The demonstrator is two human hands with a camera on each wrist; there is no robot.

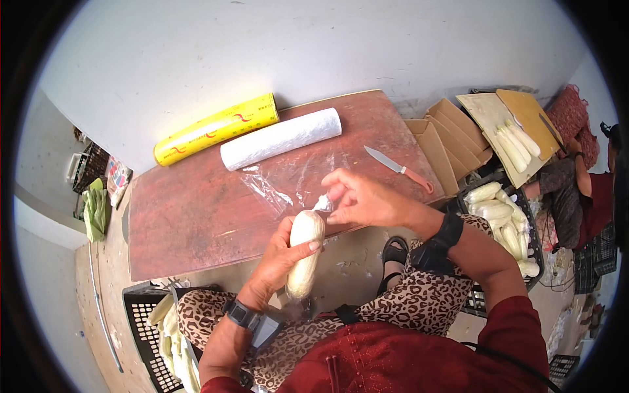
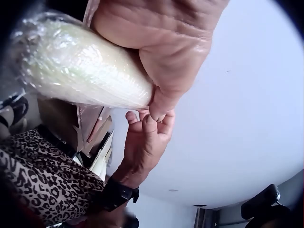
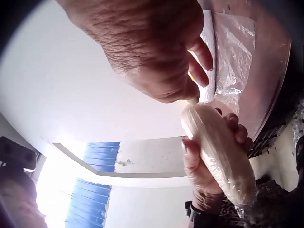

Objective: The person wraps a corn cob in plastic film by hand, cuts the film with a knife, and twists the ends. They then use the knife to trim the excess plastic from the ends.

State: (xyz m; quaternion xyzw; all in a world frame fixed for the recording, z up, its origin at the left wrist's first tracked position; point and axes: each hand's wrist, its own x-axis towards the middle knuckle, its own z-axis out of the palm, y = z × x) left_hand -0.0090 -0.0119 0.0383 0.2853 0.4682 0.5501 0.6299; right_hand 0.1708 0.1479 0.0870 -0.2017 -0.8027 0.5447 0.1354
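A long pale vegetable (image 1: 306,229), wrapped in clear plastic film, stands tilted over the front edge of the table. My left hand (image 1: 278,259) grips it around the middle, thumb across the front and fingers behind. In the left wrist view the film (image 2: 52,57) is crumpled and shiny around one end of the vegetable. Up at the other end, my right hand (image 1: 367,200) pinches the twisted tail of film (image 1: 324,204). From the right wrist view, that hand (image 3: 156,52) is right over the top of the vegetable (image 3: 216,147), partly hiding the tail.
On the red-brown table (image 1: 190,216) lie a white film roll (image 1: 282,139), a loose film sheet (image 1: 268,190), a yellow tube (image 1: 216,129) and a knife (image 1: 400,169). Crates of pale vegetables stand left (image 1: 141,314) and right (image 1: 534,229). A person (image 1: 590,190) sits at far right.
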